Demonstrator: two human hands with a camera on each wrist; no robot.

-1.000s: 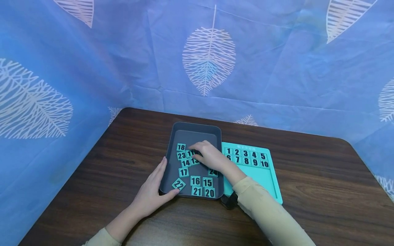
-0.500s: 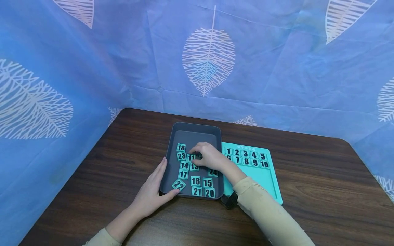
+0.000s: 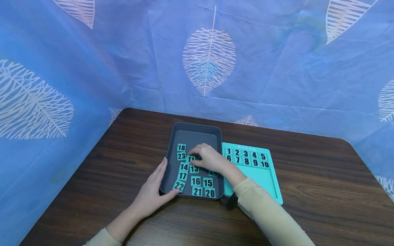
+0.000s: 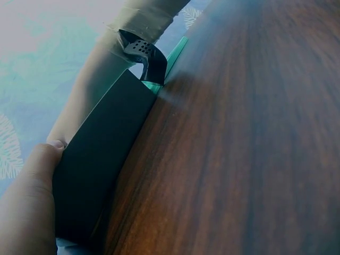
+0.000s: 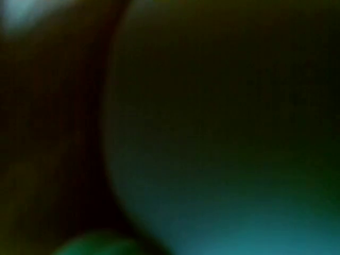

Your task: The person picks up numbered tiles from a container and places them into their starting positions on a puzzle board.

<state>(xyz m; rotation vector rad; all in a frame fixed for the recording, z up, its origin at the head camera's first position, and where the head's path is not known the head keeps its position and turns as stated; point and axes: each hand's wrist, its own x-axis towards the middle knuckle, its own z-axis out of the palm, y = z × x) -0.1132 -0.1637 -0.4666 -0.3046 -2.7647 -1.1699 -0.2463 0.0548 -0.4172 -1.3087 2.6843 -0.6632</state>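
The left hand (image 3: 151,187) lies at the near left corner of a dark grey tray (image 3: 197,136), fingers straight along its left wall, thumb over the front rim. In the left wrist view the thumb (image 4: 40,167) rests on the tray's rim. Inside the tray, the right hand (image 3: 209,158) has its index finger and thumb curved about the tile numbered 11 (image 3: 190,159), which lies flat. Close by are tiles 13 (image 3: 194,169), 14 (image 3: 184,166) and 23 (image 3: 181,156). The right palm hides part of the tray. The right wrist view is dark and blurred.
Several more numbered tiles, such as 22 (image 3: 179,185) and 20 (image 3: 210,193), lie in the tray. Right of it is a turquoise board (image 3: 261,181) with two rows of tiles, 1 to 10, partly under the right forearm. A blue cloth (image 3: 277,68) hangs behind the wooden table (image 3: 323,171).
The right fingertips have moved slightly toward the tray's front. Tiles 11, 13, 14 and 17 have slid that way and 22 has turned straighter. The left hand has not moved.
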